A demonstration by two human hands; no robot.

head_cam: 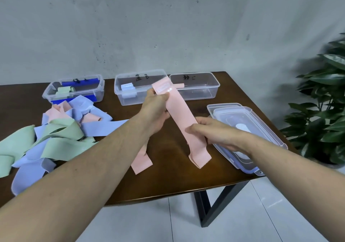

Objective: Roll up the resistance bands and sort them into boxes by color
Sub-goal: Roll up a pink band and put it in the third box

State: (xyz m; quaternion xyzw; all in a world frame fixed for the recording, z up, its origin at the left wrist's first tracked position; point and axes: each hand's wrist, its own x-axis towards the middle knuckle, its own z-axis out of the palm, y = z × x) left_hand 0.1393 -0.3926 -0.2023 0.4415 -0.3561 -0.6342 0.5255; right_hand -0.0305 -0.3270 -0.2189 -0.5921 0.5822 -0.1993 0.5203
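Note:
A pink resistance band (182,117) is stretched above the table between both hands. My left hand (155,109) pinches its upper end, near the middle box. Lower down, my right hand (209,132) grips the band, and the loose ends hang onto the table. Three clear boxes stand at the back. The left box (46,94) holds a rolled green band (64,89). In the middle box (119,96) lies a rolled pale blue band (127,87). A small pink roll (180,86) sits inside the right box (214,90). A pile of loose green, blue and pink bands (56,129) lies at the left.
Stacked clear lids (261,122) lie on the table's right side under my right forearm. A leafy potted plant (326,101) stands beyond the right edge. The brown table (168,182) ends just below my forearms, with white floor tiles beneath.

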